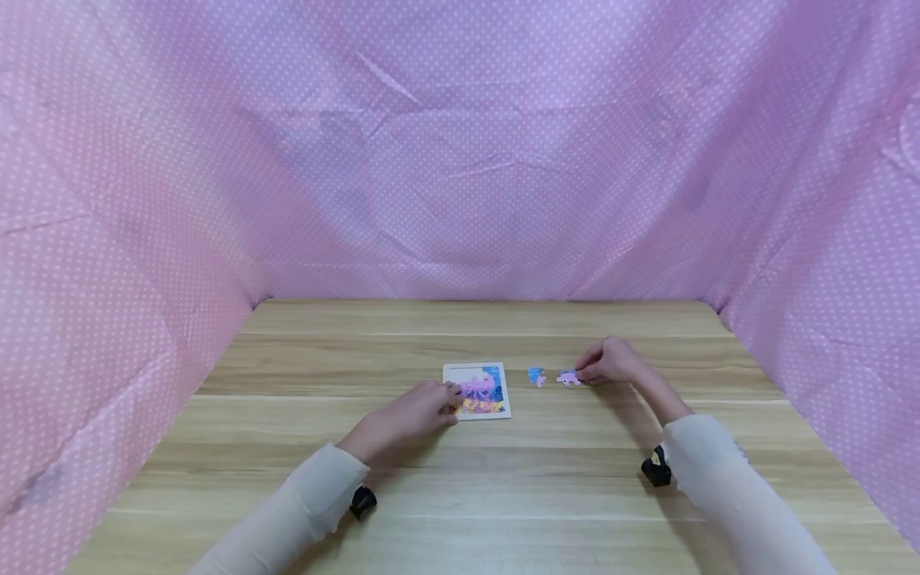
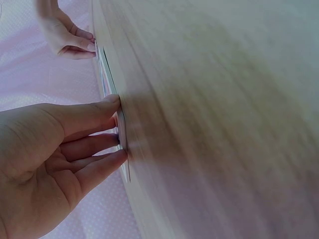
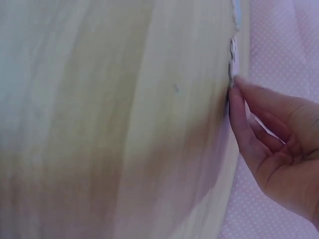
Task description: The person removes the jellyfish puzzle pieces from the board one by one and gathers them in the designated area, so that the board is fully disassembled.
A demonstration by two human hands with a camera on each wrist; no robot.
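Observation:
A small jigsaw puzzle board (image 1: 507, 399) with a white frame and a pink, blue and yellow picture lies flat on the table. A pale gap shows in its upper left. My left hand (image 1: 424, 406) holds the board at its left side, thumb and fingers against the edge (image 2: 122, 130). To the right of the board, my right hand (image 1: 609, 361) pinches the right end of a pink puzzle piece (image 1: 568, 378) between thumb and index finger. In the right wrist view the piece (image 3: 235, 55) lies low at the tabletop.
Between the board and the right hand lies a blue and pink puzzle piece (image 1: 536, 375). The wooden table (image 1: 489, 495) reaches back to a pink dotted curtain (image 1: 460, 200), which also hangs at both sides. A black wrist device (image 1: 656, 467) hangs under each sleeve.

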